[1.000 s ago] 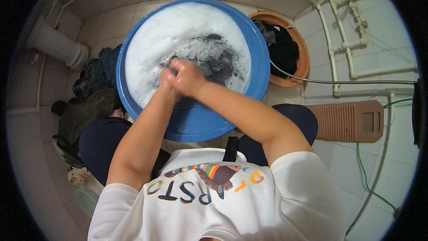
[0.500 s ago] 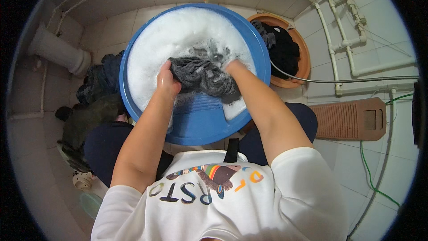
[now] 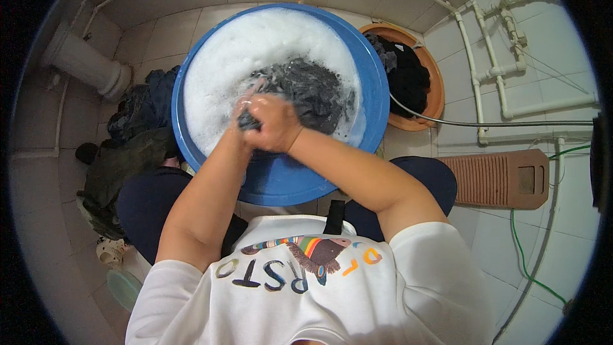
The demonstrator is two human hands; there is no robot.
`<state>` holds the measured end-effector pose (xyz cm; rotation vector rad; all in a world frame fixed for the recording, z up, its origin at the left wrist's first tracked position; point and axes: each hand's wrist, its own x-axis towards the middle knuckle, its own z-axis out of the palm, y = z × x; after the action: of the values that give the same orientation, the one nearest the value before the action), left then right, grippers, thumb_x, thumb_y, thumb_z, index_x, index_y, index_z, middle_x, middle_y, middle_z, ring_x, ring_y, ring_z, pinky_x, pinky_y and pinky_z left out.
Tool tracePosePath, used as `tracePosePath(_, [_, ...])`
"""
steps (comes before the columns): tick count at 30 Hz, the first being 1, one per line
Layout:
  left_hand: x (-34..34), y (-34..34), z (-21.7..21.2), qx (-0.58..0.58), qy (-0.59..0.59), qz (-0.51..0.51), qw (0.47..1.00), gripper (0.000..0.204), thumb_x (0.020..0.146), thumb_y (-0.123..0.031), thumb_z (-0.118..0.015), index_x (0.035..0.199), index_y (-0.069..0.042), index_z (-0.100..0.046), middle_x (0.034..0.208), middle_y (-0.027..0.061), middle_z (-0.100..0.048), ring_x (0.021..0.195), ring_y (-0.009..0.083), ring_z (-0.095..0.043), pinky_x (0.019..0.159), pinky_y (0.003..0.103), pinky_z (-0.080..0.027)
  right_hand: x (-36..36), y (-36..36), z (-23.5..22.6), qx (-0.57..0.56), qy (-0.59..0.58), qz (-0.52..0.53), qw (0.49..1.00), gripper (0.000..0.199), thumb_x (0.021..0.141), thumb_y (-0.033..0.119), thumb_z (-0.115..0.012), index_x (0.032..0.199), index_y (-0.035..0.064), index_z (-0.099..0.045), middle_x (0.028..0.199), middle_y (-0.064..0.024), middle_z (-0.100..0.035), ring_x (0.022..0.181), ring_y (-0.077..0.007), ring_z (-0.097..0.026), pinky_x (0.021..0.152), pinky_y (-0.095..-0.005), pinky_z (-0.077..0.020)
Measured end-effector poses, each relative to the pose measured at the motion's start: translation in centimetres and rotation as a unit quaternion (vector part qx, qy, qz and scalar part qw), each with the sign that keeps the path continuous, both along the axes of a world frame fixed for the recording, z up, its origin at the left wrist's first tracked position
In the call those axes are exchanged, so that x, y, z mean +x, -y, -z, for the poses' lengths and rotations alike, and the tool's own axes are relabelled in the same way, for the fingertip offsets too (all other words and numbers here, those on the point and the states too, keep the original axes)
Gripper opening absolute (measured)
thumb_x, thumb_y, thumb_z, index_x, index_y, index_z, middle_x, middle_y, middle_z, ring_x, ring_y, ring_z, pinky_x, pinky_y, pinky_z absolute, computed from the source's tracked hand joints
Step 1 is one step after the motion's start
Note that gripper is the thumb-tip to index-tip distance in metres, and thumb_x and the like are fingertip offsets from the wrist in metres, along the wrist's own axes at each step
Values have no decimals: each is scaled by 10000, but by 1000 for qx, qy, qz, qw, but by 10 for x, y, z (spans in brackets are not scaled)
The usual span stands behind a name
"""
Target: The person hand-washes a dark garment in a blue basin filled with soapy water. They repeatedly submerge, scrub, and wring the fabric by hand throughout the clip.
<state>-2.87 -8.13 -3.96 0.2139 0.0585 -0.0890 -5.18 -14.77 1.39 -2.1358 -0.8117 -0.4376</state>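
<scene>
A dark grey wet garment (image 3: 310, 92) lies spread in the suds of a round blue tub (image 3: 377, 64). A bunched end of it is between my two hands at the tub's near left side. My right hand (image 3: 274, 121) is closed round the cloth, knuckles up. Pressed against it, my left hand (image 3: 244, 110) grips the same bunch; its fingers are wet, slightly blurred and partly covered by the right hand. White foam (image 3: 214, 70) covers the water at the left and far side.
An orange-brown basin (image 3: 436, 83) with dark clothes (image 3: 408, 80) stands right of the tub, a hose (image 3: 511, 124) running past it. A brown washboard (image 3: 495, 179) lies on the right. More dark clothes (image 3: 131, 160) are heaped on the left floor. White pipes (image 3: 476, 70) line the wall.
My right hand has come left out of the suds to meet my left hand on the cloth. The garment, earlier lifted and stretched between the hands, now lies mostly in the water.
</scene>
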Motion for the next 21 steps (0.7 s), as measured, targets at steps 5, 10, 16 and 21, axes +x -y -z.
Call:
tracePosePath(5, [-1,-2,-40,281,-249,260,889,254,839,-252,-432,973,-54,-517,929,117,-556,848,248,-552,722,409,-472,36,36,21,101,-271,265,920,304,660,334,-564,712,36,-526,735,-195,-563,701,-384,-546,616,-434,-447])
tracePosePath(10, [6,-38,42,223,-91,181,954,271,843,-303,-447,947,-70,-539,899,116,-570,803,248,-561,727,388,-471,-9,-13,-1,65,-119,84,987,255,645,271,-593,691,38,-501,737,-188,-552,713,-390,-544,612,-447,-441])
tracePosePath(16, [18,-29,-24,302,-214,121,921,267,836,-293,-496,934,-55,-566,899,99,-595,825,240,-575,773,370,-461,51,39,41,79,-86,209,971,286,654,237,-600,834,17,-562,841,-198,-541,807,-360,-525,707,-418,-438])
tracePosePath(21, [46,-82,-76,494,-24,-25,869,292,800,-218,-557,1035,-47,-522,929,95,-582,777,200,-587,725,311,-475,88,116,53,42,-456,69,886,539,699,509,-636,960,40,-585,928,-95,-599,852,-207,-547,768,-332,-438])
